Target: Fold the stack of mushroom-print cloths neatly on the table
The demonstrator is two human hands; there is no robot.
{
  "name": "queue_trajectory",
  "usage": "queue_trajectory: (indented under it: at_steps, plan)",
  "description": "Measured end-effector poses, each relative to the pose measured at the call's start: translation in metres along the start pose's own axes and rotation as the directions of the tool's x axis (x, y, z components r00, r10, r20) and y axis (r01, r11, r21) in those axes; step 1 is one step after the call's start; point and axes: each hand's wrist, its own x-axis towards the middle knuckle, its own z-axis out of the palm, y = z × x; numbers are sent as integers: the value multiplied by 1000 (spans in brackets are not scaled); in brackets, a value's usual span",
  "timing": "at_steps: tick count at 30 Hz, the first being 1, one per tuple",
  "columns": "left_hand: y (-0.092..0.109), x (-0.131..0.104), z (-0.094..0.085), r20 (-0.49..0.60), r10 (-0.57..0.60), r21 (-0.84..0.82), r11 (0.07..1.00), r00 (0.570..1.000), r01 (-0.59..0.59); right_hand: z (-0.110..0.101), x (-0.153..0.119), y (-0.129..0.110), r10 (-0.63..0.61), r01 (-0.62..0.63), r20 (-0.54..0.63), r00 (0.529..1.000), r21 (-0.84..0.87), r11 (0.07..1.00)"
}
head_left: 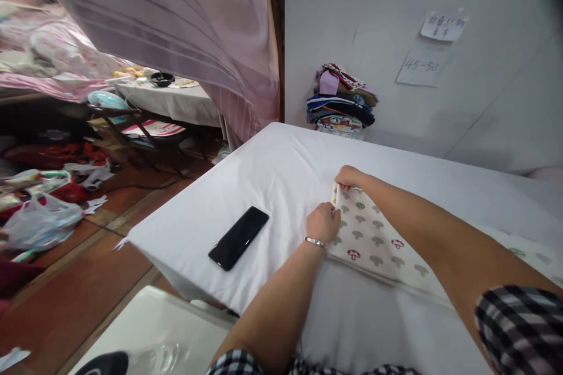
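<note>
Cloth (367,234) extending rightward from my left hand (323,224) and right hand (349,176), close together and both gripping its end, could skew if I tug unevenly.

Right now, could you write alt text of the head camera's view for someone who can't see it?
The left hand and right hand grip one end of a mushroom-print cloth on a white-covered table. A dark phone lies nearby, with folded fabrics stacked beyond.

White-covered table (272,170) | black phone (238,238), left | mushroom-print cloth (369,237), right
</note>
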Motion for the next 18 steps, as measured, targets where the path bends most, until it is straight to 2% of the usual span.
queue_trajectory:
  at_steps: [7,18]
  plan:
    - [1,0,-2,3,-11,-34,999,1000,11,8,2,-7,18,-18,-12,1000,22,1000]
    - [2,1,-3,19,-43,21,999,999,43,20,-4,-8,45,-53,37,998,232,971]
